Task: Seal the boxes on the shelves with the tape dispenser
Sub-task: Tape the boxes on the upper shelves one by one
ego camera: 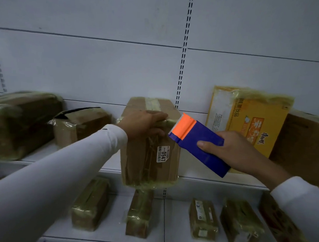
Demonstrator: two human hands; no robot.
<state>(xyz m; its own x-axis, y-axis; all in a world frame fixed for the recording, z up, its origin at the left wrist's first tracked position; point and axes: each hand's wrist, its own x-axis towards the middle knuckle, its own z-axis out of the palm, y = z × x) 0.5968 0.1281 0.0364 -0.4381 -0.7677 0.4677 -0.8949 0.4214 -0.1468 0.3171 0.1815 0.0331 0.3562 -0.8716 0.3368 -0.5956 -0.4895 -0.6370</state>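
The white metal shelves (148, 173) are carrying many brown cardboard parcels already shining with yellowish tape, so most of the sealing is looking done. The tall brown cardboard box (149, 157) at the upper shelf's front edge is getting its strip now, the left hand (145, 122) pressing tape onto its top edge. The right hand (233, 153) is grasping the blue-and-orange tape dispenser (196, 141), its toothed end just beside that box, so cutting is likely remaining.

Left shelf box (14, 125) blurred, cut by edge; label (162, 154) small print unreadable
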